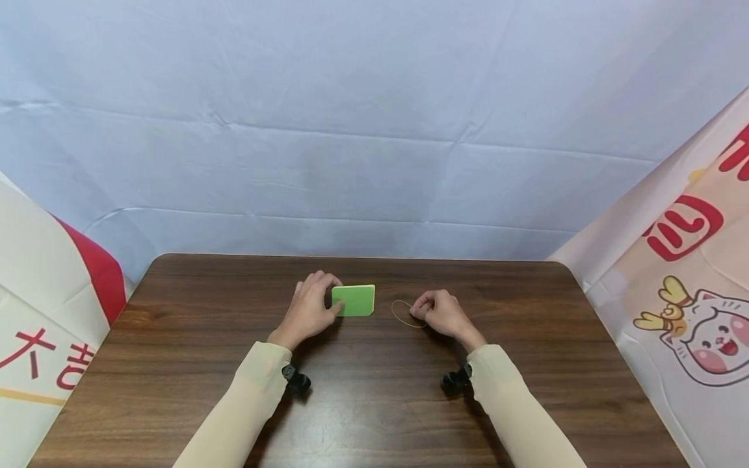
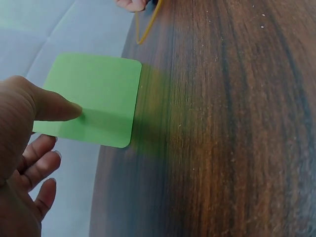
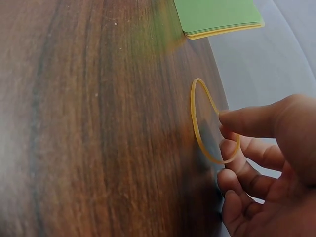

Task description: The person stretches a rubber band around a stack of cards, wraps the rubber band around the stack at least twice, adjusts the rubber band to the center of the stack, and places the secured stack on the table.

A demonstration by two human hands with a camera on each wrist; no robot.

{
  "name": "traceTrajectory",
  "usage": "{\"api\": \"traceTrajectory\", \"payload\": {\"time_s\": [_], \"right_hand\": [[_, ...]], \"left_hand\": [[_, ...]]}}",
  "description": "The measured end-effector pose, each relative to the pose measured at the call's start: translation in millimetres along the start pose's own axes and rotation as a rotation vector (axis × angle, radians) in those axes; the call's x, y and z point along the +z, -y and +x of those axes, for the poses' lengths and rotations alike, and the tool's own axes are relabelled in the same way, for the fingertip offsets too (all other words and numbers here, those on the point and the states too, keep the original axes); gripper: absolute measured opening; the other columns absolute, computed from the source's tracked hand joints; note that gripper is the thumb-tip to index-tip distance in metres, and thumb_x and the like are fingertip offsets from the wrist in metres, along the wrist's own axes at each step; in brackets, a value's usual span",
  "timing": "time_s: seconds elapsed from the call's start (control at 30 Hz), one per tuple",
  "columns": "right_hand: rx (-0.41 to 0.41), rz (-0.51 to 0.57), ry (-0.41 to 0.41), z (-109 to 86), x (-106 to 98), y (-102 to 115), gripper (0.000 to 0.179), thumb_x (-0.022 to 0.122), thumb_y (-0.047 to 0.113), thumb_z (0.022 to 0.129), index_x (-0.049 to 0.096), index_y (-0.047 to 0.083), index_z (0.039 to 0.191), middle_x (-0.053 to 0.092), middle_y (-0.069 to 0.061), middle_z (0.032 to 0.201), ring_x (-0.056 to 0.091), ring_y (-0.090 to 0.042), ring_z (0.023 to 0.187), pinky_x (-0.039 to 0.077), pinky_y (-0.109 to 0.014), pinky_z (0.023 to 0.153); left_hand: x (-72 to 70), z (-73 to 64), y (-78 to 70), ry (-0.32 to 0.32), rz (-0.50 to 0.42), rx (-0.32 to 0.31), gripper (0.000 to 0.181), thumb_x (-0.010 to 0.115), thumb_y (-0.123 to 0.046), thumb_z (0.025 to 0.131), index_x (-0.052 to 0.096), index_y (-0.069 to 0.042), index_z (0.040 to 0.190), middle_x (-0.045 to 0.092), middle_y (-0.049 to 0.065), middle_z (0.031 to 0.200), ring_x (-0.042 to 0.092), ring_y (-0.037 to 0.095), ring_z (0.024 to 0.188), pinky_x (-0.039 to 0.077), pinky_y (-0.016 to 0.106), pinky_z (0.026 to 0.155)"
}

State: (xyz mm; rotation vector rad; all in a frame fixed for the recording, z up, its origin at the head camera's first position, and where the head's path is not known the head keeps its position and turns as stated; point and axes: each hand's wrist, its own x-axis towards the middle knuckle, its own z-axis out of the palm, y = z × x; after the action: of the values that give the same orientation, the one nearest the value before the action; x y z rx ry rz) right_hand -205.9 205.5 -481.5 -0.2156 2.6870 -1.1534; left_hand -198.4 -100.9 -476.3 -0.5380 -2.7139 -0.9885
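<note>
My left hand (image 1: 312,305) pinches a small stack of cards (image 1: 358,300) by its left end, the thumb laid across the green front face. Rounded corners show on the stack (image 2: 101,94) in the left wrist view. From the right wrist side, its edge (image 3: 224,30) shows several green layers with yellow ones behind. A thin yellow rubber band (image 3: 194,116) hangs as a loose oval loop from my right hand (image 1: 443,313), pinched between thumb and fingers. The loop stands apart from the cards, just to their right in the head view.
A dark wood table (image 1: 374,403) lies under both hands. Behind it hangs a pale cloth (image 1: 351,130). Printed banners stand at the left (image 1: 47,312) and right (image 1: 690,279). A small black camera (image 1: 298,383) sits on each wrist.
</note>
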Motion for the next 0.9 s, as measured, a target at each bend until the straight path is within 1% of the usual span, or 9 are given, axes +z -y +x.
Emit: {"api": "traceTrajectory", "payload": {"time_s": [0.23, 0.53, 0.77, 0.9], "right_hand": [[-0.013, 0.014, 0.024, -3.3, -2.8, -1.7, 0.01, 0.07, 0.015, 0.098, 0.073, 0.008, 0.091, 0.066, -0.003, 0.082, 0.056, -0.019, 0.069, 0.047, -0.034, 0.066], [-0.032, 0.018, 0.039, -6.5, -3.4, -2.7, 0.013, 0.07, 0.018, 0.098, 0.071, 0.008, 0.089, 0.064, -0.003, 0.08, 0.054, -0.019, 0.067, 0.045, -0.033, 0.064], [-0.04, 0.02, 0.041, -8.0, -4.3, -1.9, 0.013, 0.07, 0.018, 0.098, 0.071, 0.008, 0.089, 0.064, -0.004, 0.08, 0.053, -0.019, 0.067, 0.045, -0.034, 0.064], [-0.046, 0.021, 0.044, -8.2, -4.7, -1.3, 0.015, 0.07, 0.019, 0.098, 0.071, 0.008, 0.088, 0.064, -0.005, 0.08, 0.053, -0.018, 0.067, 0.045, -0.033, 0.064]], "left_hand": [[-3.5, -1.4, -1.5, 0.051, 0.041, -0.014, 0.019, 0.08, -0.014, 0.087, 0.068, -0.009, 0.101, 0.052, -0.001, 0.083, 0.047, 0.018, 0.078, 0.037, 0.039, 0.074], [-4.2, -2.3, 0.7, 0.104, 0.084, -0.007, 0.016, 0.079, -0.019, 0.088, 0.069, -0.011, 0.098, 0.05, -0.002, 0.079, 0.044, 0.017, 0.073, 0.036, 0.037, 0.07], [-3.5, -2.1, 1.3, 0.106, 0.056, -0.012, 0.017, 0.08, -0.018, 0.087, 0.068, -0.01, 0.094, 0.049, -0.002, 0.076, 0.044, 0.016, 0.07, 0.038, 0.034, 0.064], [-2.6, -2.4, 0.4, 0.11, 0.036, -0.015, 0.017, 0.08, -0.017, 0.087, 0.065, -0.01, 0.092, 0.048, -0.001, 0.076, 0.043, 0.017, 0.07, 0.037, 0.034, 0.064]]}}
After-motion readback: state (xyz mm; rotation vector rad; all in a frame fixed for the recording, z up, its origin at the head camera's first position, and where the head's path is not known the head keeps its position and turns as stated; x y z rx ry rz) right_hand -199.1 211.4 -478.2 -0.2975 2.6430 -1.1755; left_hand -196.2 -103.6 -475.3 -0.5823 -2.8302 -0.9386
